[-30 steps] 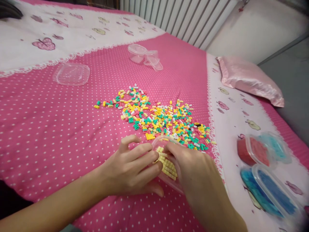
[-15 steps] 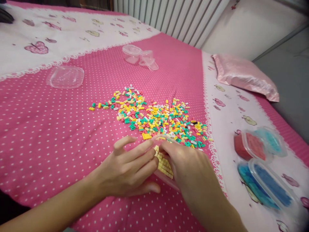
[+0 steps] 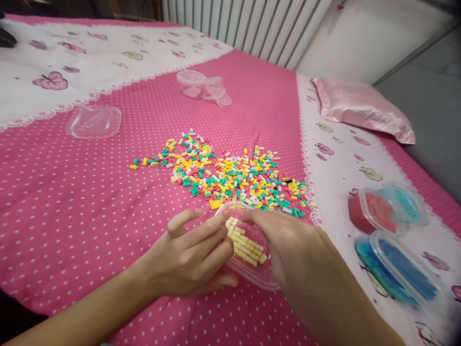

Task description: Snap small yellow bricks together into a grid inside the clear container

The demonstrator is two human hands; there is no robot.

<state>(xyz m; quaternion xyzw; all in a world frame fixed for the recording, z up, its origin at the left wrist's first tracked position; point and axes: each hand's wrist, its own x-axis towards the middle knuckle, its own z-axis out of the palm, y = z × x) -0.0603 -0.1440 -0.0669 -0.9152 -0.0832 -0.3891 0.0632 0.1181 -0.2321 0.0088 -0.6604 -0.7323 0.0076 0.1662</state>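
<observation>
by the container (image 3: 249, 274) of yellow bricks (image 3: 247, 244), left hand (image 3: 189, 259) spreads fingers (image 3: 213, 254), right hand (image 3: 300, 250) curls, hold unclear from here.

Fingers hidden, edges cropped
The right hand (image 3: 302, 250) hides most of its own fingers and the right side of the clear container (image 3: 248, 275); whether the left hand (image 3: 192, 257) pinches anything is unclear. Picture edges cut off a black object (image 3: 7, 37) and a small red thing (image 3: 340, 6). The blue-filled tub (image 3: 408, 269) blurs.
</observation>
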